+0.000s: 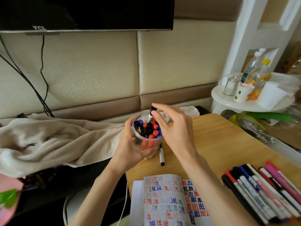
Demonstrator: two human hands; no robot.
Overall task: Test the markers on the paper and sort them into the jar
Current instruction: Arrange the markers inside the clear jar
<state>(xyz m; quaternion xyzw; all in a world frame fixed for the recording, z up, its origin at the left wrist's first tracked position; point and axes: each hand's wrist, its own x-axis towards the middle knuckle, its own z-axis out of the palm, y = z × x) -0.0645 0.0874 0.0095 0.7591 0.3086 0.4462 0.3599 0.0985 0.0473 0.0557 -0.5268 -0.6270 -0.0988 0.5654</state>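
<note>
Clear plastic jar (156,143), mid-frame above the bench (219,144) edge, sits cupped in the left grip (130,149); it looks light, smooth and probably slippery. The right grip (175,128) pinches a black marker (150,117) by its upper end, its lower end inside the jar. The marker is stiff and light, best held high.

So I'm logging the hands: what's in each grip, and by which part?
The left hand holds the jar round its side. The right hand pinches a black marker by its upper end, its lower end inside the jar.
</note>
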